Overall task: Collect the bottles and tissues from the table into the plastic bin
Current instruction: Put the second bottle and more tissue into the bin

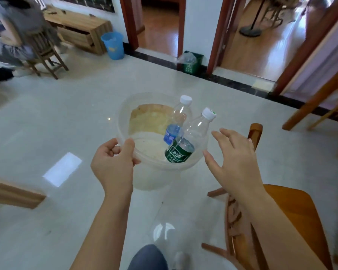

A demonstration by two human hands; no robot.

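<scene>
My left hand point(113, 164) grips the near left rim of a clear plastic bin point(154, 172), holding it above the floor. Inside the bin lean two empty clear bottles with white caps: one with a green label point(185, 145) and, behind it, one with a blue label point(176, 123). My right hand point(232, 160) hovers with spread fingers just right of the bin's rim, holding nothing. A third clear bottle point(162, 228) is dimly visible low in the view, below the bin. No tissues are visible.
A wooden chair point(277, 221) stands close at my lower right; another chair point(320, 106) is at the far right. A blue waste bin point(113, 45) and a green bin with a plastic liner point(189, 61) stand by the far wall. A person sits at the upper left.
</scene>
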